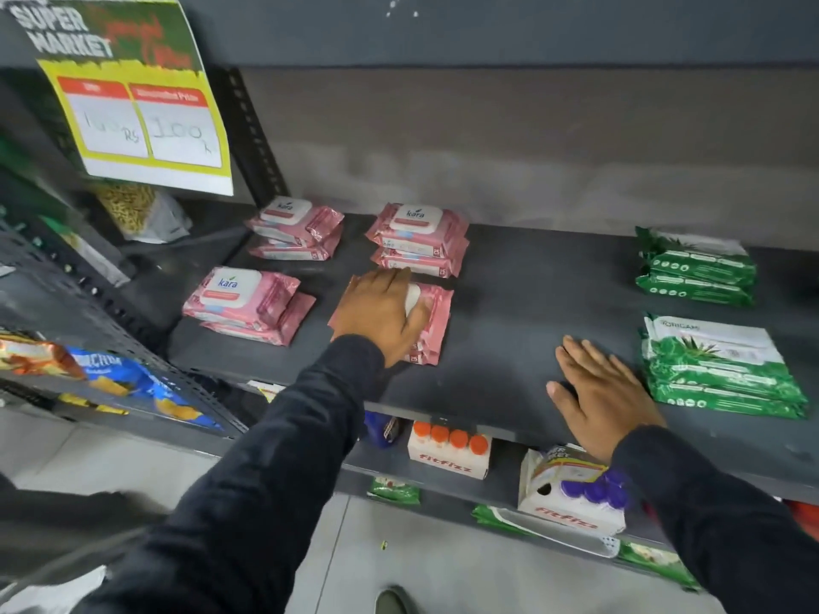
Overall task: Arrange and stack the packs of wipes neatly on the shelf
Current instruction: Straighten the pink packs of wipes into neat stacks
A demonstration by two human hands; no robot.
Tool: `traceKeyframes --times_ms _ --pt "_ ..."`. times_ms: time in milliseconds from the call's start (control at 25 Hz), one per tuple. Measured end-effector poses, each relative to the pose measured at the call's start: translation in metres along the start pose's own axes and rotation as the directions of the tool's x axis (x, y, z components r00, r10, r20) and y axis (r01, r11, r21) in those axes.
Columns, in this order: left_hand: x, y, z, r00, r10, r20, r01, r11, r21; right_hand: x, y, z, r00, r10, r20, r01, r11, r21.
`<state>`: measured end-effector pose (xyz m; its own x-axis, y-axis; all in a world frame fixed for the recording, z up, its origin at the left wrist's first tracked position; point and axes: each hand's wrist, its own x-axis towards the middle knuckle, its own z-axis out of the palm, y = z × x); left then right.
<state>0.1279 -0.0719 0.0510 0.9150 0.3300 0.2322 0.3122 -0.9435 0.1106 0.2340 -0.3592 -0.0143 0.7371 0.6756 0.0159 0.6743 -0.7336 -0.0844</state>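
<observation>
On the dark grey shelf lie several small stacks of pink wipe packs: one at the back left, one behind the middle, one at the front left. My left hand rests flat on top of the front middle pink stack, fingers spread over its white lid. My right hand lies flat and empty on the bare shelf, just left of the front green wipe stack. A second green stack sits behind that one.
A yellow price sign hangs at the upper left over a perforated upright. Snack bags fill the left rack. Under the shelf stand boxes of orange-capped and purple-capped bottles. Bare shelf lies between the pink and green stacks.
</observation>
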Motion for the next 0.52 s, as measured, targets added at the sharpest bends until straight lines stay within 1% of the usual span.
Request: traceKeyframes --times_ms 160,280,400,520 --pt "0.006 -0.002 0.011 0.991 0.007 -0.131 -0.011 1.000 -0.028 0.000 -0.001 -0.001 1.000 0.002 -0.006 -0.002 1.000 0.007" --pt "0.007 -0.005 0.016 0.983 -0.006 -0.183 -0.001 0.999 -0.042 0.000 -0.002 -0.002 1.000 0.006 -0.014 -0.005 1.000 0.026" --pt "0.006 -0.003 0.019 0.985 -0.013 -0.175 0.004 0.999 -0.051 -0.001 -0.002 -0.001 1.000 0.010 -0.015 -0.010 1.000 0.028" --pt "0.008 0.000 0.013 0.995 -0.003 -0.099 0.004 1.000 0.007 -0.002 -0.002 -0.003 1.000 0.011 -0.004 -0.011 0.999 0.032"
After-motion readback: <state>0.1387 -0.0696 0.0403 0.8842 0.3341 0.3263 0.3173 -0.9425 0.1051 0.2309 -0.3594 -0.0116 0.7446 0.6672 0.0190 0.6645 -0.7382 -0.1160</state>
